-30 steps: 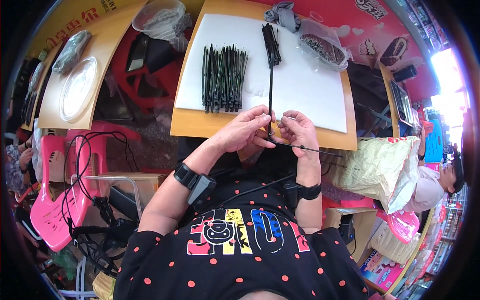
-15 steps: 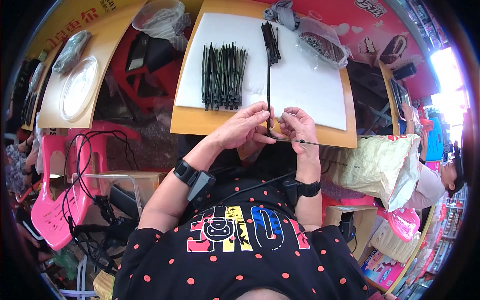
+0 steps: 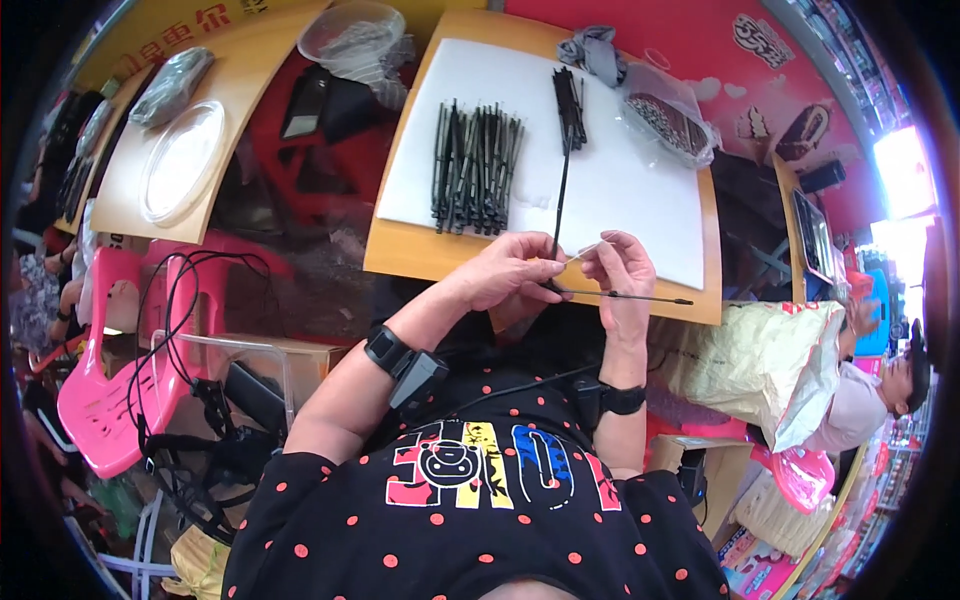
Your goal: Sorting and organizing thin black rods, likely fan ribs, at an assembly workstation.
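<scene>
My left hand is closed, its thumb and fingers pinching the spot where two thin black rods meet. One thin black rod runs up from there over the white foam sheet. A second thin black rod points right, passing across my right palm to a thicker tip. A fine pale strand stretches between the hands, with my right hand closed in a pinch on its end. Beyond my hands lies a wide pile of short black rods. To its right is a smaller black bundle, which the upright rod reaches.
The white foam sheet covers most of the wooden table. A clear bag of dark pieces and a grey cloth lie at the far right. Pink chairs stand left; a large pale sack and a person are at right.
My right hand has moved slightly away from the left, and the pale strand now shows between them. The rod pointing right shows its tip. The whole view has shifted a little.
</scene>
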Motion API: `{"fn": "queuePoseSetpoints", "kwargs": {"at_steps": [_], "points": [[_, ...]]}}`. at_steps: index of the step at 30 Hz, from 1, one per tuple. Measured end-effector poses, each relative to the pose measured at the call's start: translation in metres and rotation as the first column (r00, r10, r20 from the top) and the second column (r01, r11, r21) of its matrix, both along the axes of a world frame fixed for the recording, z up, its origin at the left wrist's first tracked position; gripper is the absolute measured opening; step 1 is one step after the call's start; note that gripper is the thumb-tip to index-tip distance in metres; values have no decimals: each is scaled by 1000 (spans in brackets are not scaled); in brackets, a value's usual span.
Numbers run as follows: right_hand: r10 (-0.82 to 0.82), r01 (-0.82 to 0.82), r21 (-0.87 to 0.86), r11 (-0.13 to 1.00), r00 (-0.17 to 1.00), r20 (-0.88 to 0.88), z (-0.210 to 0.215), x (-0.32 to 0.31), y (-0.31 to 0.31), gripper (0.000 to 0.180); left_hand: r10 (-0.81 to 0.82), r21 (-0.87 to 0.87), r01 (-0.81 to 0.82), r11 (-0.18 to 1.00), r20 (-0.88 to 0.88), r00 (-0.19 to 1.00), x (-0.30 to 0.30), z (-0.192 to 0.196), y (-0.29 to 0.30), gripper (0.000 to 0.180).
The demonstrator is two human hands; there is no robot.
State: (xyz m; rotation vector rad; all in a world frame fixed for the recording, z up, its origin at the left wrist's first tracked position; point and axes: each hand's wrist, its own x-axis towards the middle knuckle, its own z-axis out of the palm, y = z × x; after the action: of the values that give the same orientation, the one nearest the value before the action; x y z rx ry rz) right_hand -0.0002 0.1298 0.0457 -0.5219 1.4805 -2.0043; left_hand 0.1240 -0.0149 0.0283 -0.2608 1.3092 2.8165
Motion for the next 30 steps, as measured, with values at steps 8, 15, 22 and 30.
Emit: {"fn": "queuePoseSetpoints", "kwargs": {"at_steps": [8,15,22,30], "points": [[327,-325,67,943,944,-31,8,-18,33,27,78,110,-74,991,-38,996,-2,5,-3,9],[313,-313,-2,950,950,-19,9,-10,14,12,25,53,-23,998,-28,999,2,4,-7,10],[277,-268,88,959,954,-114,5,-24,27,14,38,58,-38,998,-11,999,-5,10,1,13],[425,-418,100,903,904,-54,12,-27,36,26,267,36,-266,963,-23,963,0,19,1,9]]}}
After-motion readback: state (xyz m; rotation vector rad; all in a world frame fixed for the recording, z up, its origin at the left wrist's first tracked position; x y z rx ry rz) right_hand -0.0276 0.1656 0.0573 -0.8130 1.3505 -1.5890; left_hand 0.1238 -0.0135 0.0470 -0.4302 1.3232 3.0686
